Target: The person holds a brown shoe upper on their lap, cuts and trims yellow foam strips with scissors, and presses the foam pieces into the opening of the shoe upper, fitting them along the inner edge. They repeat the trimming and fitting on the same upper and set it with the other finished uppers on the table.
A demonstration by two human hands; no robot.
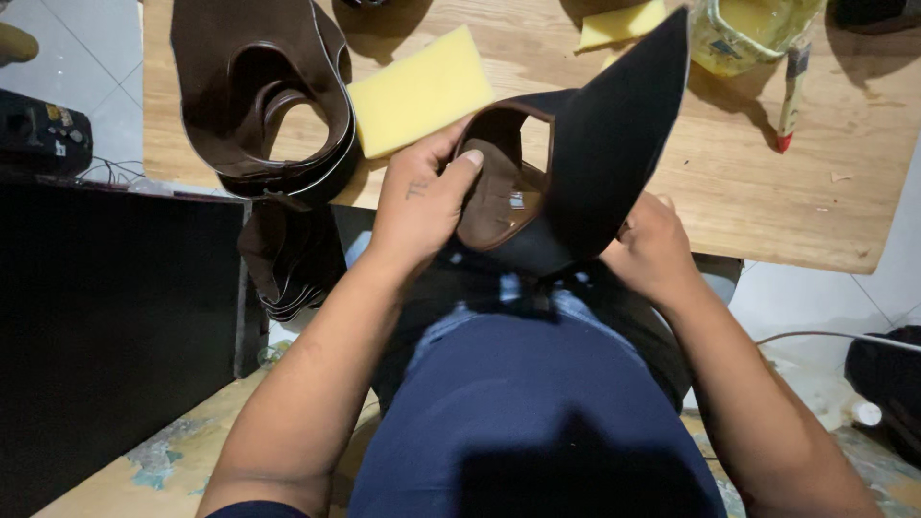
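A dark leather shoe upper (pixel 595 144) with a brown lining is held up over my lap at the near edge of the wooden table (pixel 767 182). My left hand (pixel 417 206) grips its left side, thumb pressed inside the opening on the brown lining. My right hand (pixel 652 245) holds the lower right edge from underneath, partly hidden behind the dark flap. A stack of brown leather uppers (pixel 259 86) lies on the table to the left.
A yellow sponge block (pixel 417 91) lies by the stack, and another yellow piece (pixel 622 24) lies further back. A glue pot (pixel 748 29) with a red-tipped brush (pixel 791 96) stands at the back right. More brown pieces (pixel 288 259) hang below the table edge. A black surface (pixel 106 317) sits left.
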